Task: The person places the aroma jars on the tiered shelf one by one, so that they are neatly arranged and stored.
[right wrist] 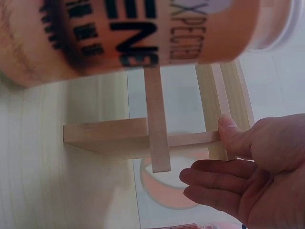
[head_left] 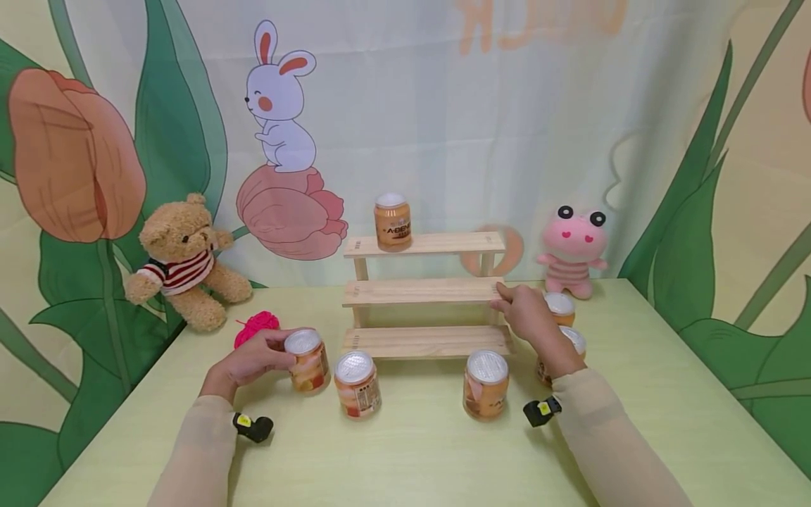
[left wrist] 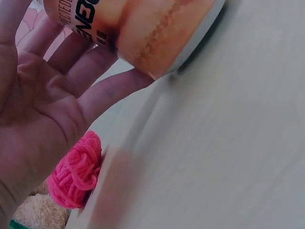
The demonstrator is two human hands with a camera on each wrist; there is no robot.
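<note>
A three-tier wooden shelf rack [head_left: 424, 290] stands mid-table, with one can [head_left: 393, 229] at the left of its top tier. My left hand [head_left: 256, 359] holds another orange-brown can [head_left: 310, 373] with a silver lid, thumb at the near side and fingers behind; the left wrist view shows the fingers against its side [left wrist: 152, 33]. My right hand [head_left: 532, 320] pinches the right end of the rack's middle tier; in the right wrist view the thumb lies on the wood and several fingers extend loosely. A large can [right wrist: 133, 33] covers the upper part of that view.
Two cans stand in front of the rack, one left [head_left: 357, 398] and one right [head_left: 486, 398]. Two more [head_left: 560, 304] are partly hidden behind my right forearm. Pink yarn [head_left: 256, 327], a teddy bear [head_left: 184, 264] and a pink plush toy [head_left: 573, 250] sit farther back.
</note>
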